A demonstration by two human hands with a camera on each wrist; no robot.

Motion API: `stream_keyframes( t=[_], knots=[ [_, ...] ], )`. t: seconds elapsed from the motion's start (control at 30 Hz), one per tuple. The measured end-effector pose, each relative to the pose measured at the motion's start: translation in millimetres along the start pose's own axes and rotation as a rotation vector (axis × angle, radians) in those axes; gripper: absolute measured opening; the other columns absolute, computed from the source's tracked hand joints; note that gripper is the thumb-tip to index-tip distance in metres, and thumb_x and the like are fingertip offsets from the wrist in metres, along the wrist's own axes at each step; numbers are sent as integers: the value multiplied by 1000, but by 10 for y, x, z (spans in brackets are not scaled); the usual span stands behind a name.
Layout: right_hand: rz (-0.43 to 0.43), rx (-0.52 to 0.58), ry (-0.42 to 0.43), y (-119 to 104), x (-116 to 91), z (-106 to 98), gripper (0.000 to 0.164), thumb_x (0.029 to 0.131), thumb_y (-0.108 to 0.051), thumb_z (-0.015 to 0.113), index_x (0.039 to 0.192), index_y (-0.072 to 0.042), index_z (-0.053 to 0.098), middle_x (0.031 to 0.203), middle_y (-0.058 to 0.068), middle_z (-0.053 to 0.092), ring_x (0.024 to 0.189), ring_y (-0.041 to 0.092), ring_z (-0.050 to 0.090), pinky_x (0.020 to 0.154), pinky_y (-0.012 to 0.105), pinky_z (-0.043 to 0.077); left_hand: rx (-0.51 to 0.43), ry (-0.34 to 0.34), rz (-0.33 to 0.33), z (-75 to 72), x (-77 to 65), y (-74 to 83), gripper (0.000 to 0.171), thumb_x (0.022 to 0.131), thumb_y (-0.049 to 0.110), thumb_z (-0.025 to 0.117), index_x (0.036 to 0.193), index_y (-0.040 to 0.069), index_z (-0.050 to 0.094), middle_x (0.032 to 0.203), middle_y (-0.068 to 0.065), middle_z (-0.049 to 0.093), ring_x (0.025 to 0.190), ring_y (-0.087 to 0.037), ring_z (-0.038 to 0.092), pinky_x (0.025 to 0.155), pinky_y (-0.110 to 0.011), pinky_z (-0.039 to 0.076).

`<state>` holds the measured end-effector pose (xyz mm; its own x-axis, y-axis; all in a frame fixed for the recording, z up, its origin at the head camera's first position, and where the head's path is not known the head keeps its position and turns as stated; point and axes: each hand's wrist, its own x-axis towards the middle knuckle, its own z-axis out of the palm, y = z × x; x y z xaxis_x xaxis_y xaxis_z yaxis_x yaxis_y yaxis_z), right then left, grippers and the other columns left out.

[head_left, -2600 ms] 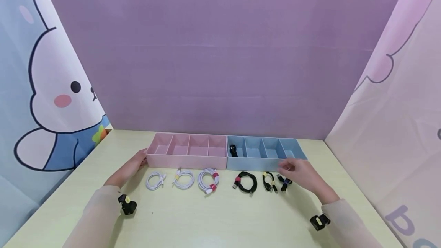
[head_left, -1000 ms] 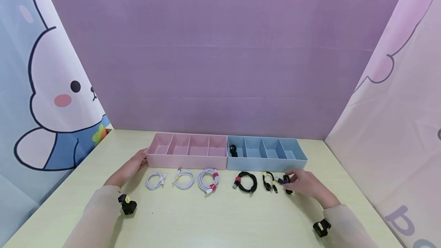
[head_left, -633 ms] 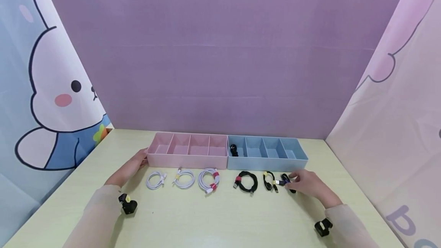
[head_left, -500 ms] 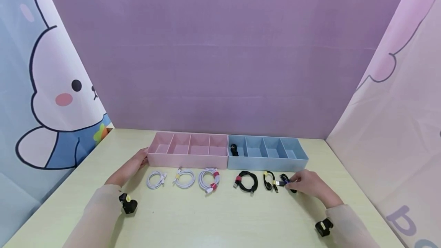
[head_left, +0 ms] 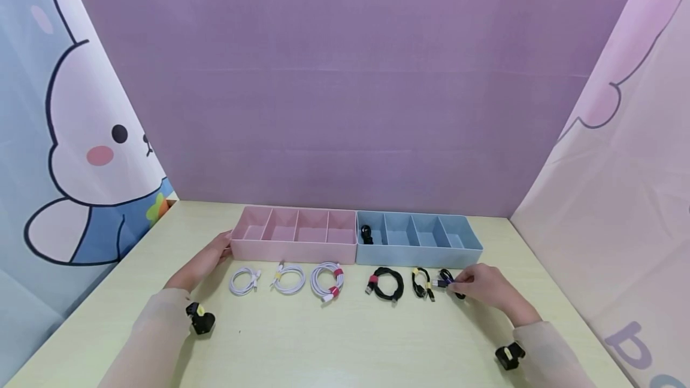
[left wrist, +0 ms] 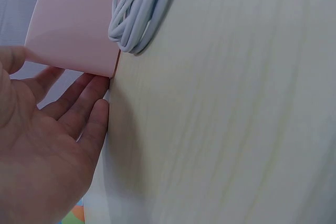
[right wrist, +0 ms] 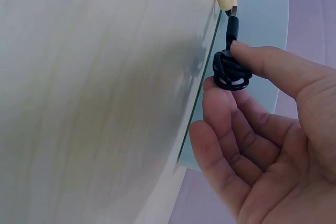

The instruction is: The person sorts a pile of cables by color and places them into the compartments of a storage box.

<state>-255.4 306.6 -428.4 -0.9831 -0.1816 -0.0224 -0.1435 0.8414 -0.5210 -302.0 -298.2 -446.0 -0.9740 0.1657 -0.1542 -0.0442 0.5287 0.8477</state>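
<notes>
In the head view, my right hand [head_left: 487,287] pinches a small coiled black cable [head_left: 447,276] at the right end of a row of cables. The right wrist view shows this black cable [right wrist: 230,72] between thumb and index finger, the other fingers loosely bent. At the left, my left hand [head_left: 202,261] touches the end of the pink divided box [head_left: 293,250]. Seen from the left wrist, the left hand's fingers [left wrist: 86,100] rest nearly straight along the pink box's end wall [left wrist: 76,30].
Against the pink box stands a blue divided box [head_left: 420,256], with a black cable [head_left: 366,234] in its leftmost compartment. In front lie three white coils, such as the red-tied white cable [head_left: 314,280], a black coil [head_left: 399,285] and a yellow-tied black cable [head_left: 415,286]. A purple backdrop [head_left: 345,88] rises behind.
My right hand has come down from the blue box's front, taken hold of the rightmost black cable and shifted it slightly right, its plug now pointing left. My left hand has stayed put.
</notes>
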Motion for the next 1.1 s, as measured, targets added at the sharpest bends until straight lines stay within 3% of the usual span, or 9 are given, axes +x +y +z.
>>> stream_keyframes(
  t=[0.8,1.1],
  knots=[
    [-77,20,36,-100,18,-71,21,90,-31,76,94,-10,75,81,-5,67,73,13,59,65,34,49,-2,-4,9,-5,-14,11,79,106,59,14,160,2,4,161,-29,13,146,-47,18,118,-56,17],
    [-80,42,40,-172,27,-85,19,90,-32,75,89,-13,73,78,-5,65,70,14,55,62,33,47,-5,-5,14,-8,-18,2,79,105,60,14,161,4,4,162,-27,12,147,-47,16,118,-57,15]
  ],
)
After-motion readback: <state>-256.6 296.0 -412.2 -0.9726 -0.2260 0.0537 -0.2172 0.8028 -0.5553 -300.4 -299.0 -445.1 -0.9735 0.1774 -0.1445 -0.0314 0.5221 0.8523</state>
